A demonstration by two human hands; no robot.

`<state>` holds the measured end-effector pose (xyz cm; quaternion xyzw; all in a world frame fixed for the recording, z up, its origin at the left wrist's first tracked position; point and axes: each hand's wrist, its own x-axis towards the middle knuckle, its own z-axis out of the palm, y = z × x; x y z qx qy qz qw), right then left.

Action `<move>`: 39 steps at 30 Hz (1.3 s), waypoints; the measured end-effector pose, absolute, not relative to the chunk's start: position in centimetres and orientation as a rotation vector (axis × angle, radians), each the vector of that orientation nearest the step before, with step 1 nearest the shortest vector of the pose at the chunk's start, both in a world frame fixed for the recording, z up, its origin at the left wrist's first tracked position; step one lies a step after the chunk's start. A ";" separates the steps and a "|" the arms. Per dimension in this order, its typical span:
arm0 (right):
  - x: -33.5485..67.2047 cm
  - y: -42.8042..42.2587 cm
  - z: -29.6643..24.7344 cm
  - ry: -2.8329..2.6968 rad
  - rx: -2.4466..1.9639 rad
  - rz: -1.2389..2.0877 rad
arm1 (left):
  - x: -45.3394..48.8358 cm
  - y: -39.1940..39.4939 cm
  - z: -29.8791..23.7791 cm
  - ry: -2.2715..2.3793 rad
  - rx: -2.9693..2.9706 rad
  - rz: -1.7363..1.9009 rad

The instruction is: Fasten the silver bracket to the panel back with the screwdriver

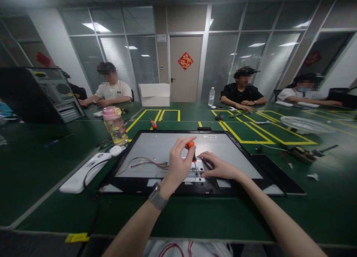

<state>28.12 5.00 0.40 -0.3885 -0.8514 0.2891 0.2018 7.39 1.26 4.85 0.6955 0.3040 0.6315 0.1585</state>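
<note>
A flat display panel (156, 141) with a grey metal back and black frame lies in front of me on the green table. My left hand (181, 162), with a watch on its wrist, is closed round the orange and black handle of a screwdriver (191, 144). The screwdriver stands nearly upright, its tip down at a small metal bracket (199, 164) near the panel's front edge. My right hand (217, 166) rests beside the bracket, thumb and fingers apart on either side of it. Thin coloured wires (145, 160) run left from the bracket, partly behind my left hand.
A white power strip (86, 171) and a pink-lidded bottle (113, 125) stand left of the panel. A black computer case (41, 95) is farther left. A black flat piece (279, 175) lies at the right. Several people sit across the table, beyond yellow tape lines (245, 141).
</note>
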 end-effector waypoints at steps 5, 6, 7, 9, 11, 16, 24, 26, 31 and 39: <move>28.0 4.9 0.6 -2.376 -1.099 0.807 | 7.3 1.1 4.8 0.877 2.011 1.790; 28.0 4.9 0.6 -2.378 -1.103 0.806 | 7.3 1.0 4.8 0.855 2.009 1.764; 28.0 4.8 0.6 -2.382 -1.106 0.806 | 7.3 1.0 4.8 0.832 2.002 1.741; 28.0 4.8 0.7 -2.388 -1.108 0.804 | 7.4 1.0 4.7 0.805 1.988 1.719; 28.1 4.9 0.6 -2.387 -1.096 0.799 | 7.4 1.0 4.8 0.822 1.992 1.723; 28.2 5.1 0.2 -2.377 -1.079 0.799 | 7.4 1.1 4.8 0.892 2.018 1.790; 28.1 5.0 0.3 -2.379 -1.076 0.789 | 7.4 0.9 4.6 0.788 1.987 1.700; 28.1 5.0 0.3 -2.378 -1.080 0.794 | 7.5 0.9 4.7 0.810 1.987 1.714; 28.2 5.1 0.2 -2.376 -1.069 0.805 | 7.6 1.0 4.8 0.899 2.022 1.829; 28.1 4.9 0.5 -2.388 -1.072 0.789 | 7.3 0.7 4.7 0.833 2.008 1.761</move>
